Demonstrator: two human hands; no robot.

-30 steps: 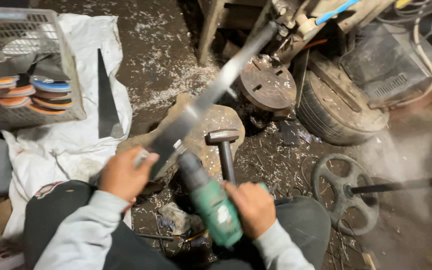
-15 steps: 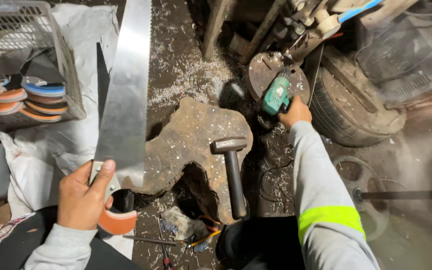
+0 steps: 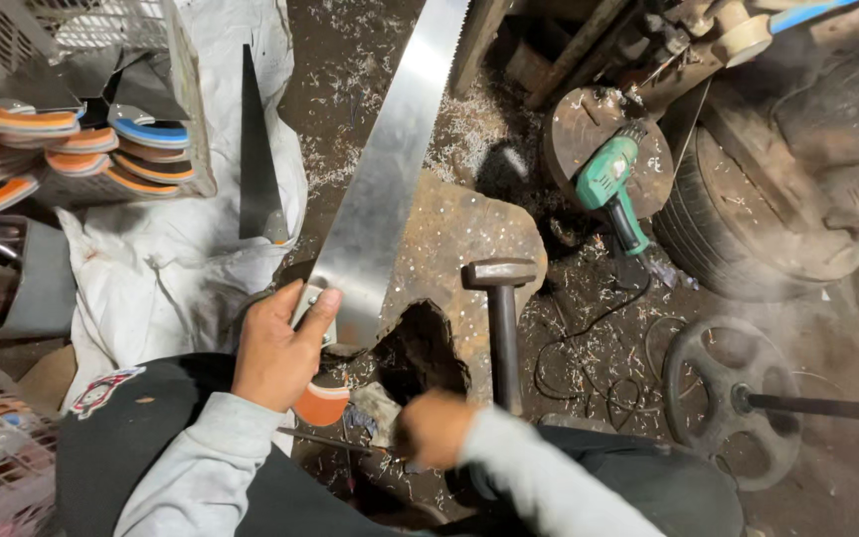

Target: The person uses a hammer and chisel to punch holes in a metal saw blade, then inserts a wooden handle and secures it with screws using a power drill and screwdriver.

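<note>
Left hand (image 3: pixel 280 348) was closed on the wide end of the saw blade (image 3: pixel 380 189), thumb on top, fingers wrapped under the edge. The blade ran up and away from the person, toothed edge on the right side, its lower end lying over the rusty metal block (image 3: pixel 459 249) on the floor. An orange handle piece (image 3: pixel 322 403) sat just below the left hand, partly hidden by it. Right hand (image 3: pixel 431 428) was blurred, low in front of the person's lap, near small bits on the floor; grip could not be told, and nothing clear was in it. Hammer (image 3: pixel 501 318) lay on the block, head away from the person, shaft pointing back toward the right hand but apart from it. Green drill (image 3: pixel 610 189) rested on a round metal disc (image 3: pixel 599 149) well to the right, cord trailing across the floor, touched by neither hand. Beside the disc, a tyre (image 3: pixel 748 229). A spoked wheel (image 3: pixel 733 398) on a rod lay at lower right. At left, a white cloth (image 3: pixel 171 259) with a dark triangular blade (image 3: pixel 256 159) on it, and a wire basket (image 3: pixel 101 89) holding stacked orange and blue handles. Metal shavings covered the floor around the block.
</note>
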